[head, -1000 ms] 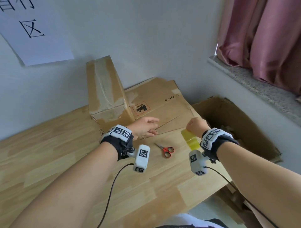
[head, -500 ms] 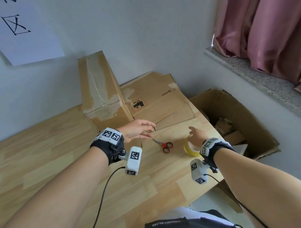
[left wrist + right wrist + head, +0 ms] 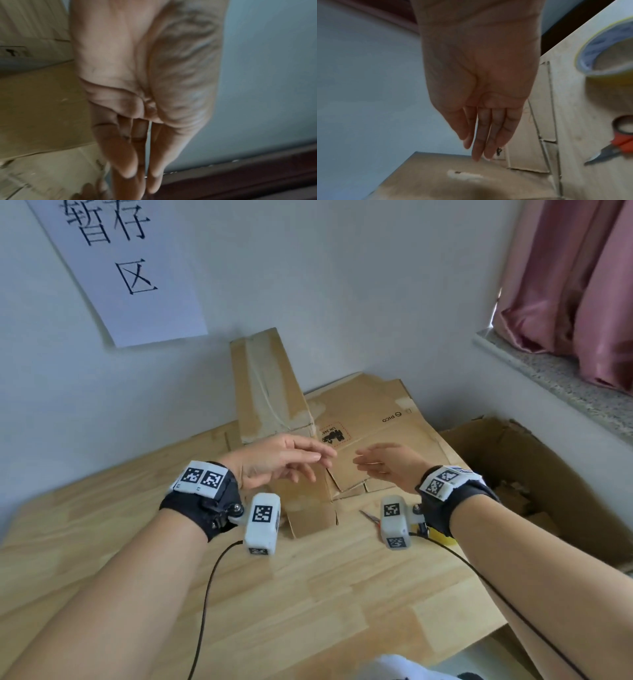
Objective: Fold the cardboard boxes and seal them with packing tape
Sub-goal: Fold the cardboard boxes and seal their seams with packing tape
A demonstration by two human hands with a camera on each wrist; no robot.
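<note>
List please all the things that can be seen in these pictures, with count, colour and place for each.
flattened cardboard: several sheets, brown, far end of table by the wall
taped box: one, brown, standing against the wall, left of the sheets
open carton: one, brown, right of the table
tape roll: one, yellowish, on table near right wrist
scissors: one pair, red handles, on table beside the roll
table: one, light wood
paper sign: one, white, on wall
curtain: pink, upper right
left hand: empty, fingers straight, over the cardboard
right hand: empty, fingers straight, over the cardboard
</note>
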